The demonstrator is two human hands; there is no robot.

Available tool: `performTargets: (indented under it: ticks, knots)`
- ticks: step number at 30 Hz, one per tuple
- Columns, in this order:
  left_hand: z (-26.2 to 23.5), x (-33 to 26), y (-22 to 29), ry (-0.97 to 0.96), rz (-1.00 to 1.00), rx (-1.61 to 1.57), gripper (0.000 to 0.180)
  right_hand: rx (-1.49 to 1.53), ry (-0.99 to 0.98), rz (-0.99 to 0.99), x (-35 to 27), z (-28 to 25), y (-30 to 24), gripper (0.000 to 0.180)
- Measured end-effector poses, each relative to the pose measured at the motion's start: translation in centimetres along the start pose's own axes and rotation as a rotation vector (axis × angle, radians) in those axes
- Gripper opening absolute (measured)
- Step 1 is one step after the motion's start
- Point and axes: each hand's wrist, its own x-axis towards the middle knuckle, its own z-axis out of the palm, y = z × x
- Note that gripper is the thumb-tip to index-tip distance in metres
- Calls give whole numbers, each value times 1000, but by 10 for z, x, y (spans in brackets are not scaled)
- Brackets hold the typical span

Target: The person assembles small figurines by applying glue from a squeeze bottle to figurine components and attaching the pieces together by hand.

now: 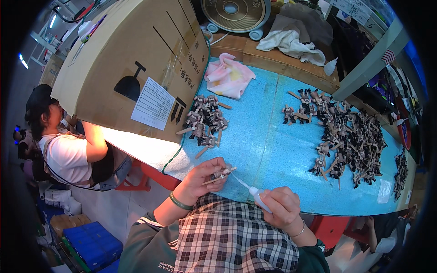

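Pinching a small figure (224, 173) in left fingers (213, 164), gripping a white bottle (257, 195) in right fingers (276, 198), nozzle (241, 182) slanted up-left toward the figure.

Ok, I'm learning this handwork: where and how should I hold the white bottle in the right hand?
Probably the wide body, from the right: the white bottle leans in the right hand with its thin nozzle aimed left toward the small figure.

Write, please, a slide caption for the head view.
Left hand holds a small figure; right hand aims a white nozzle bottle at it, by a blue tabletop.
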Motion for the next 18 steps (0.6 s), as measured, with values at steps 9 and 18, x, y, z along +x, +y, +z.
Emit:
performTargets:
  ticks: [9, 18]
  knots:
    - [5, -2, 0, 72, 0, 86, 15, -9, 2, -15, -2, 2, 1, 39]
    - [-1, -1, 4, 13, 23, 25, 14, 87, 82, 90, 6, 2, 3, 30]
